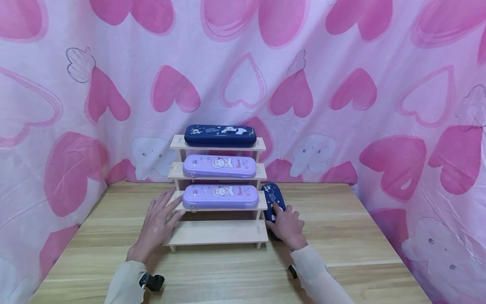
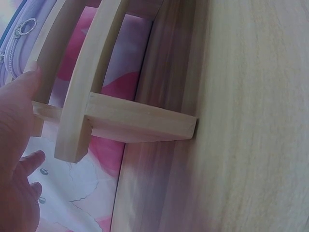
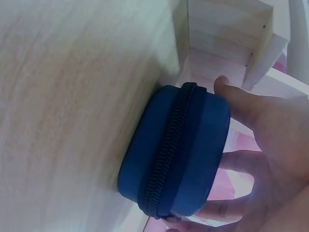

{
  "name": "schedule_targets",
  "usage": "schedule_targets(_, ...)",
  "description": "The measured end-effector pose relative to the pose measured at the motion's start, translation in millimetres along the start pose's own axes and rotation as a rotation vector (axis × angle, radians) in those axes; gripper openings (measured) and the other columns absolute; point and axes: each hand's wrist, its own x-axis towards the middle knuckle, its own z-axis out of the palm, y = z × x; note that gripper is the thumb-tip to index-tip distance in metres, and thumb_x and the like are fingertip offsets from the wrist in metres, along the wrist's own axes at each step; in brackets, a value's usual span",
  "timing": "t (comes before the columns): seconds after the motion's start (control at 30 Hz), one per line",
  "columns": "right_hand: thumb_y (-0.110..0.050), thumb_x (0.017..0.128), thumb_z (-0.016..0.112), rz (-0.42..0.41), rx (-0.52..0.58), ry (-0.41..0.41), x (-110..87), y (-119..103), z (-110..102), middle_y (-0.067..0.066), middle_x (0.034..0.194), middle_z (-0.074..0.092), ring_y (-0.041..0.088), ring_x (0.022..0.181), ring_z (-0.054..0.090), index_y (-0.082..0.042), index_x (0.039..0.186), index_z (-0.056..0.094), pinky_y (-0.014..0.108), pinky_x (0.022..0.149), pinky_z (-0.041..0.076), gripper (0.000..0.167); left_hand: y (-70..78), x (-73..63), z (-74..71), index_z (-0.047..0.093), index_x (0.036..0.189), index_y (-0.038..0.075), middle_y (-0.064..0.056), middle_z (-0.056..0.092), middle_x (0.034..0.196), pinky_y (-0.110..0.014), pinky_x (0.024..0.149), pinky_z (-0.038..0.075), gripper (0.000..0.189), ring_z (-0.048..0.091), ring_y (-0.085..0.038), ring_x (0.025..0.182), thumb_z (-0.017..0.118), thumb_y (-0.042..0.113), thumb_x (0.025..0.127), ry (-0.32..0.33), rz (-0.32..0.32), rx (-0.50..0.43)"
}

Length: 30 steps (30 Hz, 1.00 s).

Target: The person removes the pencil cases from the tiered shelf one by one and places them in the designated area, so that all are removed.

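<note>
A stepped wooden rack stands on the table. On its top step lies a dark blue pencil case with a panda print. Two lilac pencil cases lie on the steps below; the lowest step is bare. My left hand is at the rack's left side, fingers extended by the left end of the lower lilac case, thumb at the shelf edge. Right of the rack, another dark blue pencil case lies on the table. My right hand grips it from above, thumb on the rack side, fingers over its top and far side.
The wooden table extends to both sides of the rack and in front of it. Behind hangs a pink curtain with hearts. A black wrist device sits at the left sleeve.
</note>
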Motion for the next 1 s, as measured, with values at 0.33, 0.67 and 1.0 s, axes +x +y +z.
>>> schedule_targets(0.33,-0.057,0.086,0.071,-0.025,0.017,0.048,-2.8,1.7,-15.6,0.024,0.128,0.059,0.044,0.104,0.056,-0.019,0.147,0.049,0.066,0.084,0.048,0.075,0.4,0.4,0.3,0.054,0.144,0.014,-0.015,0.030,0.163,-0.064,0.122,0.012,0.048,0.025,-0.043,0.149,0.060,0.033,0.100,-0.003,-0.002,0.002)
schedule_targets(0.67,-0.044,0.087,0.075,-0.116,0.072,0.089,-11.0,-1.4,-43.3,0.025,0.140,0.054,0.047,0.118,0.055,-0.018,0.145,0.052,0.071,0.088,0.045,0.068,0.5,0.0,-0.5,0.054,0.144,0.014,-0.015,0.030,0.164,-0.063,0.123,0.011,0.048,0.025,-0.043,0.149,0.059,0.033,0.100,-0.002,-0.004,0.002)
schedule_targets(1.0,-0.038,0.089,0.075,-0.296,0.153,0.165,-18.4,-6.1,-59.3,0.025,0.146,0.050,0.046,0.131,0.050,-0.017,0.145,0.053,0.073,0.097,0.039,0.064,-2.4,0.2,2.1,0.057,0.141,0.013,-0.018,0.035,0.160,-0.064,0.121,0.015,0.048,0.030,-0.045,0.146,0.064,0.031,0.097,0.030,0.026,-0.005)
